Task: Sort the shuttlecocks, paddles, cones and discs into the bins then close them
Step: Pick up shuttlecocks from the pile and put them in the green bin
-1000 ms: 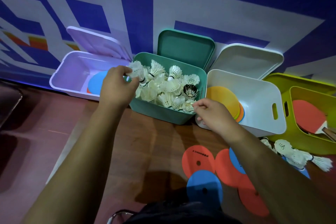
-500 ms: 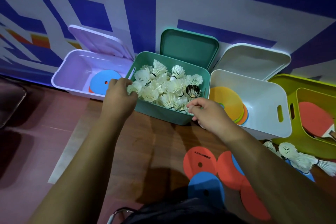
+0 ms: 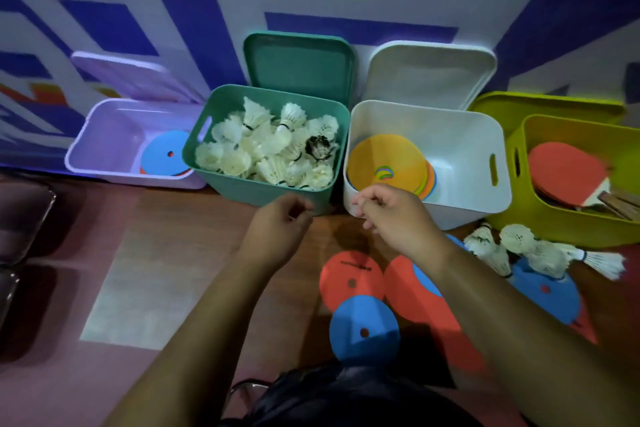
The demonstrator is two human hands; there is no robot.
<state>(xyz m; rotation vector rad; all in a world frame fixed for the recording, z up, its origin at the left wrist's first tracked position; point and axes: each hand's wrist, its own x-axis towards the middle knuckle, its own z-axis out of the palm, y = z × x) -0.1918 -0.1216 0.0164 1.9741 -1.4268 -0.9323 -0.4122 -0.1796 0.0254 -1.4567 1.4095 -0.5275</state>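
Four open bins stand in a row against the wall. The lilac bin (image 3: 86,146) holds blue and red discs. The green bin (image 3: 263,189) is heaped with white shuttlecocks (image 3: 266,149). The white bin (image 3: 460,135) holds stacked cones (image 3: 386,163), and the yellow-green bin (image 3: 561,222) holds red paddles (image 3: 568,172). My left hand (image 3: 277,232) hovers just in front of the green bin, fingers loosely curled, nothing in it. My right hand (image 3: 394,218) hovers at the white bin's front edge, likewise without anything in it. Red and blue discs (image 3: 363,326) and loose shuttlecocks (image 3: 540,250) lie on the floor.
Each bin's lid leans open behind it: lilac lid (image 3: 128,76), green lid (image 3: 299,62), white lid (image 3: 429,73). The floor is wood with a pale rectangle (image 3: 138,288) at the left. A dark chair edge (image 3: 20,218) sits far left. A dark object (image 3: 346,399) lies at the bottom.
Both hands have drawn back from the green bin toward me. My left hand let go of the shuttlecocks it held over the bin; they now lie in the heap.
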